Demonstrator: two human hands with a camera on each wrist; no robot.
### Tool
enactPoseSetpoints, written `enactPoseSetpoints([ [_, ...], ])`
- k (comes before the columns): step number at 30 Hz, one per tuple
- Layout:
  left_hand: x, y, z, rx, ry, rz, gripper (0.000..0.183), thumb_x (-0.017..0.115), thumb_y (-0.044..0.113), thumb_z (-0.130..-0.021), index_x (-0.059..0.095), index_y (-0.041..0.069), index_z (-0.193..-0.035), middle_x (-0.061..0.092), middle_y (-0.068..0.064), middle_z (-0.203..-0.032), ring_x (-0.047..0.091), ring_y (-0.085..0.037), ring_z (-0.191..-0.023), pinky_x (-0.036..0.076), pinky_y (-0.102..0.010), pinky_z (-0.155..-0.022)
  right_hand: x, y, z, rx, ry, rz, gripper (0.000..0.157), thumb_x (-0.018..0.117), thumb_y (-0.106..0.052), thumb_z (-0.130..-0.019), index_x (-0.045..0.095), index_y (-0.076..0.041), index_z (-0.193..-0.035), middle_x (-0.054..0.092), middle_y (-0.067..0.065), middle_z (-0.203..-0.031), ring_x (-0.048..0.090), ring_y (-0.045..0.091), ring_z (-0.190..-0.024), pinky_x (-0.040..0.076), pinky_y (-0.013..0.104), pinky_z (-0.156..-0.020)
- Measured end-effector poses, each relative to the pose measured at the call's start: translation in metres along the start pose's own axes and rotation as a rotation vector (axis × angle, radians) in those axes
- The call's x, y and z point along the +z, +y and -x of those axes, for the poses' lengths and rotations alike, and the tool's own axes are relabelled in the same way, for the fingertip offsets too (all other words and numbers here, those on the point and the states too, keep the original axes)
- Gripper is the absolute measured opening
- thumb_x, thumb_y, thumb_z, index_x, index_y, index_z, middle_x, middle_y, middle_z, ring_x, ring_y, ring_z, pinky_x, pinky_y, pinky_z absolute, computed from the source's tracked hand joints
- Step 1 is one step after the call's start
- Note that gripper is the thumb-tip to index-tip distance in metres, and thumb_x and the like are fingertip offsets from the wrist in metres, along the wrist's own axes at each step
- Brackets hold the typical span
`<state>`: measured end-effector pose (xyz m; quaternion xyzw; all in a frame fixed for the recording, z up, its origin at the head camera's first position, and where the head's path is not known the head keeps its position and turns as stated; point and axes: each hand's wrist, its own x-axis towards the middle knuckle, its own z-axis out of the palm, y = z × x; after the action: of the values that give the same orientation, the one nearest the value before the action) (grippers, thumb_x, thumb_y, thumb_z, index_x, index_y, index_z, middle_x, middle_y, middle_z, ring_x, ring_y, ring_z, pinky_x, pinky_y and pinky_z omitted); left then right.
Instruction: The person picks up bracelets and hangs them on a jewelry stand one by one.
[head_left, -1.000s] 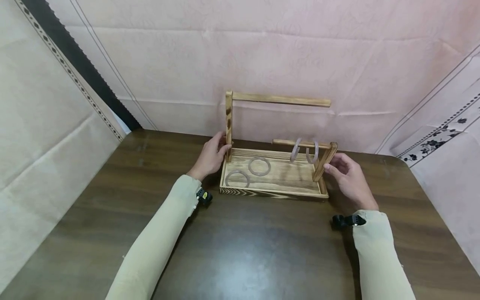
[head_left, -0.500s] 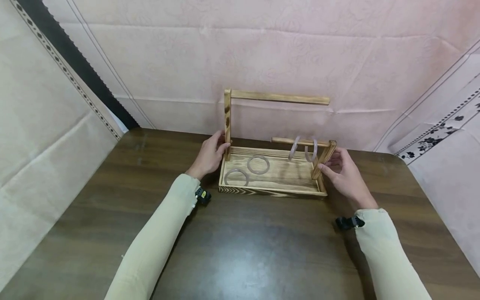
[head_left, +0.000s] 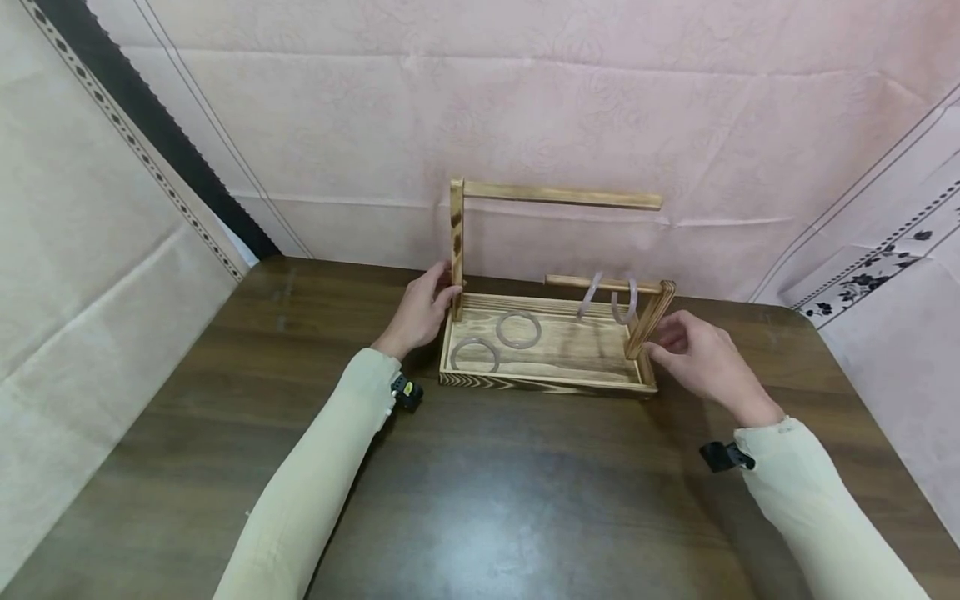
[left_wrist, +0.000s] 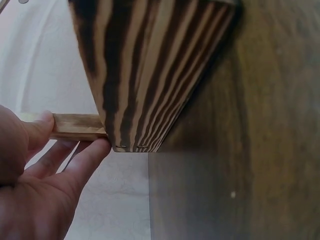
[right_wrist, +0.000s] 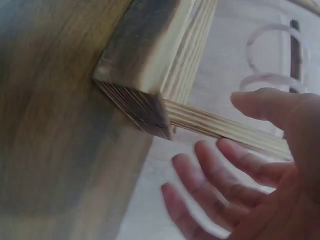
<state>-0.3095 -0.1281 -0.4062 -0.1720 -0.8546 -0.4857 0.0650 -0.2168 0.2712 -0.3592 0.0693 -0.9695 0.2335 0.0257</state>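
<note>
A wooden bangle stand with a shallow tray is on the table. My left hand pinches its tall left post between thumb and fingers; the left wrist view shows this grip from outside the tray's striped wall. By the short right post is my right hand, its fingers loosely bent and holding nothing. Two pale lilac bangles hang on the lower bar, one of them nearer the post. Two more lie flat in the tray's left half, a rear bangle and a front bangle.
The long upper bar juts rightward from the tall post with its right end free. Behind the dark wooden table stands a pale cloth backdrop, close to the stand. Cloth also flanks both sides.
My right hand has let go of the short post and drawn back slightly to the right, its forearm swinging outward. The left hand keeps its grip. The bangles stay in place.
</note>
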Motion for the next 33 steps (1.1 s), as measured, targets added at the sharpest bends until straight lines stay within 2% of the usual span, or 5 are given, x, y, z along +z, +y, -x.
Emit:
enactPoseSetpoints([
  [5, 0.000, 0.001, 0.001, -0.001, 0.006, -0.003, 0.035, 0.052, 0.013, -0.107, 0.050, 0.003, -0.140, 0.064, -0.023, -0.131, 0.060, -0.031, -0.125, 0.051, -0.045, -0.106, -0.010, -0.007, 0.006, -0.038, -0.040, 0.065, 0.034, 0.068, -0.032, -0.097, 0.067, -0.002, -0.113, 0.074, 0.018, -0.105, 0.070, 0.032, -0.096, 0.055, 0.050, -0.083],
  [10, 0.001, 0.001, 0.001, -0.003, 0.013, -0.008, 0.035, 0.052, 0.013, -0.106, 0.051, 0.002, -0.139, 0.064, -0.023, -0.131, 0.060, -0.031, -0.125, 0.051, -0.045, -0.106, -0.015, -0.016, 0.008, -0.113, -0.081, 0.101, 0.022, 0.070, -0.024, -0.095, 0.070, -0.006, -0.108, 0.075, 0.008, -0.098, 0.069, 0.024, -0.090, 0.055, 0.042, -0.078],
  [21, 0.002, 0.003, 0.001, -0.016, 0.015, -0.017, 0.036, 0.052, 0.013, -0.107, 0.050, 0.003, -0.141, 0.064, -0.018, -0.131, 0.060, -0.031, -0.126, 0.052, -0.044, -0.105, -0.010, -0.060, 0.009, -0.289, -0.194, 0.116, 0.012, 0.073, -0.020, -0.092, 0.071, -0.013, -0.101, 0.070, -0.005, -0.088, 0.064, 0.011, -0.082, 0.053, 0.034, -0.073],
  [27, 0.002, 0.004, 0.001, -0.015, 0.020, -0.011, 0.035, 0.052, 0.011, -0.106, 0.050, 0.001, -0.140, 0.064, -0.021, -0.130, 0.060, -0.032, -0.124, 0.053, -0.045, -0.104, -0.002, -0.079, 0.007, -0.366, -0.235, 0.154, 0.014, 0.075, -0.026, -0.092, 0.072, -0.018, -0.102, 0.072, -0.003, -0.096, 0.068, 0.017, -0.093, 0.056, 0.042, -0.081],
  [33, 0.002, 0.003, 0.000, -0.014, 0.024, -0.024, 0.035, 0.053, 0.012, -0.106, 0.051, 0.002, -0.140, 0.065, -0.019, -0.129, 0.061, -0.031, -0.125, 0.052, -0.043, -0.105, 0.003, -0.091, -0.001, -0.492, -0.360, 0.132, 0.024, 0.072, -0.024, -0.094, 0.068, -0.016, -0.116, 0.071, 0.001, -0.114, 0.067, 0.022, -0.109, 0.055, 0.046, -0.094],
])
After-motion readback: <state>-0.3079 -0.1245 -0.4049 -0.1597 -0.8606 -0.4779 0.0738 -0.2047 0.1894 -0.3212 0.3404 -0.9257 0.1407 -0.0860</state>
